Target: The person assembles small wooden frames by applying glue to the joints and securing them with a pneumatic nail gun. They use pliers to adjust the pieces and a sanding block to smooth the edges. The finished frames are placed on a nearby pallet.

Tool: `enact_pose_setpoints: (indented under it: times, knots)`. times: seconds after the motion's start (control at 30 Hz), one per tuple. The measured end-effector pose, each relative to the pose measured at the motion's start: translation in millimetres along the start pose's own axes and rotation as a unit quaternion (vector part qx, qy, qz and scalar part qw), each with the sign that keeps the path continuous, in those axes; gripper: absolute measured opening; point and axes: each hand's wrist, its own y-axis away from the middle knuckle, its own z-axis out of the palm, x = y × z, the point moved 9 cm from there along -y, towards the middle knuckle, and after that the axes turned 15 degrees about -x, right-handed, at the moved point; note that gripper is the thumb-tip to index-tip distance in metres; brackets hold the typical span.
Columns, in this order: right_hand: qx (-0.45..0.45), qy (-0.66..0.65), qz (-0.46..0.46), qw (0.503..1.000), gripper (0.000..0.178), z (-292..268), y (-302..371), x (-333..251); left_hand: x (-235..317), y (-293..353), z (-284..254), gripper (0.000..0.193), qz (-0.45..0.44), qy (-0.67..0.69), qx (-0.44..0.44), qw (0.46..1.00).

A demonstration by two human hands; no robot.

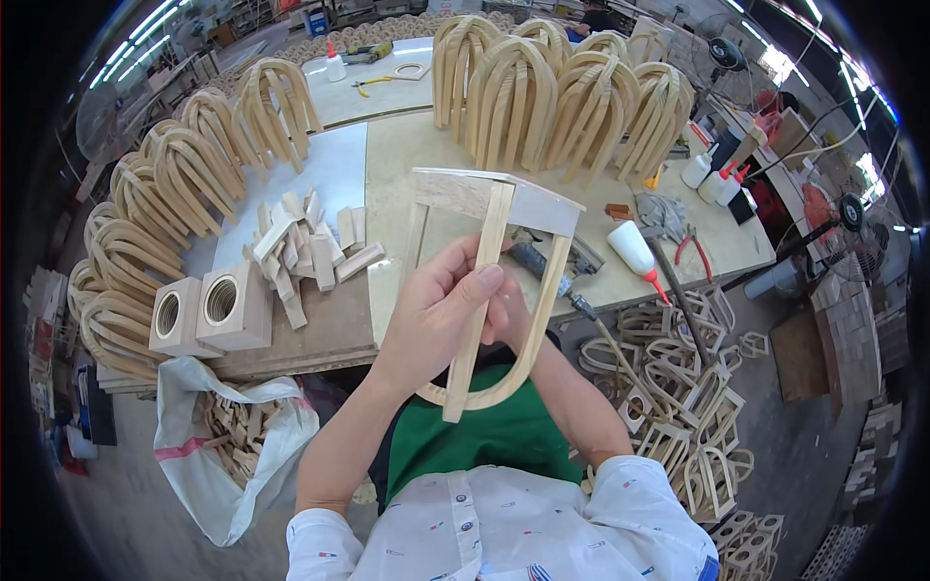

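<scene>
In front of my chest I hold a pale wooden U-shaped frame (550, 300), its curved end toward me and a flat wooden board (542, 209) across its far end. A straight wooden strip (467, 356) runs down its middle, from the board past the curve. My left hand (431, 302) is closed on the strip, thumb lying along its front. Close beside it, my right hand (510, 315) is closed too, partly behind the strip; some of its fingers are hidden. Beyond the frame, a dark-handled air tool (528, 258) with a hose lies on the table.
Domed wooden frames (513, 102) line the back and left of the table (407, 145). Small wood blocks (315, 247) and two holed blocks (235, 305) sit left. Glue bottles (632, 247) and red-handled pliers (695, 254) lie right. A scrap sack (184, 465) and piled frames (693, 416) flank me.
</scene>
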Motion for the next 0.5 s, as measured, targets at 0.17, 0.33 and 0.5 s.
enact_pose_setpoints:
  times: [0.17, 0.33, 0.5]
  knots:
    - [0.15, 0.291, -0.008, 0.945, 0.032, -54.6, 19.2, -54.9, 16.4, 1.9, -15.3, 0.034, 0.026, -0.15, 0.017, 0.988]
    - [0.207, 0.653, 0.042, 0.727, 0.029, -107.0, 39.3, -107.5, 21.5, 2.2, -46.3, 0.029, 0.064, -0.234, 0.094, 0.965]
    - [0.285, 0.784, 0.024, 0.55, 0.031, -178.2, 80.1, -166.0, 22.6, -1.0, -74.0, 0.028, 0.059, -0.244, 0.185, 0.95]
